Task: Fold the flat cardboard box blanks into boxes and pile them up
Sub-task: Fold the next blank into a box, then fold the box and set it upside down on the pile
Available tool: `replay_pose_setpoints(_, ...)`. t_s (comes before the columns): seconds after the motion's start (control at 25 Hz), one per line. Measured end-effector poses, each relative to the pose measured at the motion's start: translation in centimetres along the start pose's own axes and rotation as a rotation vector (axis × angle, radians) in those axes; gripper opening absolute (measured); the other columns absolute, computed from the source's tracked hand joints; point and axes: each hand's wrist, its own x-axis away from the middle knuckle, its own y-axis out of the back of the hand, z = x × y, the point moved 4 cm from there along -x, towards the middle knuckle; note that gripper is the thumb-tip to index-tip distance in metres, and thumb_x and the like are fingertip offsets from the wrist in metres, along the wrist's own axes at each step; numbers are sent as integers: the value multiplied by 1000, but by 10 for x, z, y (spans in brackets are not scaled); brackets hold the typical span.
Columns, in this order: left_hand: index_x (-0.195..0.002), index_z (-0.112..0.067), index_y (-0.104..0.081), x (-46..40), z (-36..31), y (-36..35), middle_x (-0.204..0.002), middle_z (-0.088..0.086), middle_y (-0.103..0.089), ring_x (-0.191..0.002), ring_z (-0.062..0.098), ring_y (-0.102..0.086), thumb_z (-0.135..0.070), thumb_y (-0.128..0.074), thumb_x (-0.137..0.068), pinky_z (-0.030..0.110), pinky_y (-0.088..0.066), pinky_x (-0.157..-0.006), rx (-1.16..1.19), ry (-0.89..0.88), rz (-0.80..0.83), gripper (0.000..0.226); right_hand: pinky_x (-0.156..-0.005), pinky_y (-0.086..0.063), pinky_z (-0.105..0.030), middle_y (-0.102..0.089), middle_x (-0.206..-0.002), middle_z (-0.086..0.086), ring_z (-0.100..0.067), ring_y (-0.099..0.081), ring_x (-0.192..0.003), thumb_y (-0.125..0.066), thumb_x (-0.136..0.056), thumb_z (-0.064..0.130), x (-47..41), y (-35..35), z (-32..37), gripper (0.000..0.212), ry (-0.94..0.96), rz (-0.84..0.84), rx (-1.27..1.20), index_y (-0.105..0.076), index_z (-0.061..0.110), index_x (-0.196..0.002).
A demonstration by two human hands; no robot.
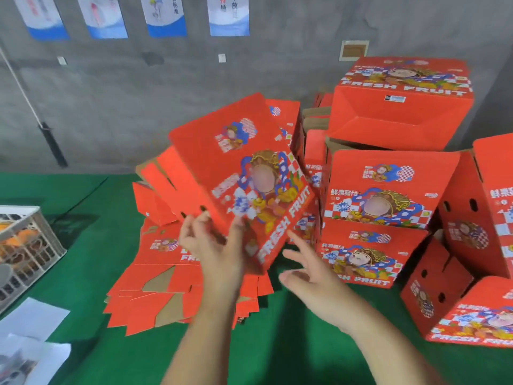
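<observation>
A red "FRESH FRUIT" box blank (236,168) is tilted up in the middle of the view, partly unfolded. My left hand (213,243) grips its lower edge, thumb on the printed face and fingers behind. My right hand (308,270) hovers just right of the blank's lower corner with fingers spread, touching nothing. A heap of flat red blanks (166,279) lies on the green table (83,218) under the held blank. Folded red boxes (380,190) stand piled at the right, one (402,107) on top.
A white plastic crate (25,251) with orange fruit sits at the left edge. White paper sheets (30,320) lie at the lower left. A grey wall with posters closes the back. More folded boxes (472,301) crowd the right edge.
</observation>
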Motion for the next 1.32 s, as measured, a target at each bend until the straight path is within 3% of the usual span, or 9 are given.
replay_pose_setpoints(0.16, -132, -15, -56, 18, -37, -41, -147, 5, -21, -137, -5, -26, -34, -68, -86, 10, -29, -107, 37, -214, 45, 51, -113, -39, -18, -34, -160, 28, 10, -41, -141, -76, -72, 32, -34, -7, 30, 113, 197, -57, -8, -9, 53, -160)
replay_pose_setpoints(0.32, -158, -19, -37, -35, -58, -88, -169, 16, -17, -159, 29, -12, -24, -61, -92, 31, -14, -127, -314, -502, 318, 70, -118, -36, -26, -46, -159, 3, -2, -46, -140, -59, -98, -3, -98, 55, 69, 75, 316, -367, -2, -30, 23, -162)
replay_pose_setpoints(0.44, -128, -18, -67, -95, -61, -122, -114, 10, -70, -109, 29, -64, -21, -61, -94, 24, -49, -82, -577, -124, 739, 34, -98, -52, -37, -65, -136, -7, -18, -63, -108, -53, -98, -4, -148, 110, 93, 59, 109, -539, -32, -44, 15, -153)
replay_pose_setpoints(0.56, -135, -17, -65, -116, -58, -125, -115, -1, -72, -109, 27, -68, -23, -61, -97, 30, -53, -91, -402, -86, 601, 39, -65, -51, -31, -66, -120, -10, -21, -64, -82, -55, -96, 2, -156, 110, 82, 54, 21, -493, -99, -48, 19, -147)
replay_pose_setpoints(0.68, -135, -11, -64, -93, -36, -130, -130, -1, -66, -126, 16, -61, -10, -60, -97, 20, -44, -101, -181, 30, 631, 38, -72, -52, -38, -66, -125, -14, -24, -64, -81, -55, -96, 6, -148, 72, 59, 52, -3, -359, -131, -49, 23, -145)
replay_pose_setpoints(0.88, -130, -12, -64, -59, 9, -112, -111, -7, -69, -79, -16, -65, -9, -56, -102, 3, -47, -64, -55, 229, 608, 29, -82, -52, -38, -69, -118, -4, -21, -67, -92, -51, -97, 8, -130, 34, 33, 44, -13, -273, -139, -55, 35, -131)
replay_pose_setpoints(1.04, -121, -14, -66, -41, 38, -96, -107, -10, -69, -76, -17, -65, -7, -52, -105, 4, -47, -63, -7, 299, 540, 22, -99, -52, -43, -67, -125, 0, -24, -67, -110, -51, -98, 8, -121, 14, 13, 44, -60, -237, -82, -55, 43, -125)
replay_pose_setpoints(1.2, -118, -13, -64, -19, 71, -77, -107, -13, -65, -77, -22, -61, -4, -51, -105, 0, -44, -66, -18, 366, 489, 20, -91, -52, -41, -62, -126, -2, -22, -62, -96, -49, -99, 4, -121, -8, -15, 50, -152, -171, -53, -50, 26, -144)
replay_pose_setpoints(1.32, -108, -24, -64, -4, 107, -57, -106, -10, -67, -85, -3, -65, -6, -55, -101, 5, -45, -69, -108, 435, 451, 22, -83, -56, -43, -66, -112, -4, -23, -62, -84, -48, -100, 6, -118, -35, -48, 43, -291, -112, -81, -51, 26, -138)
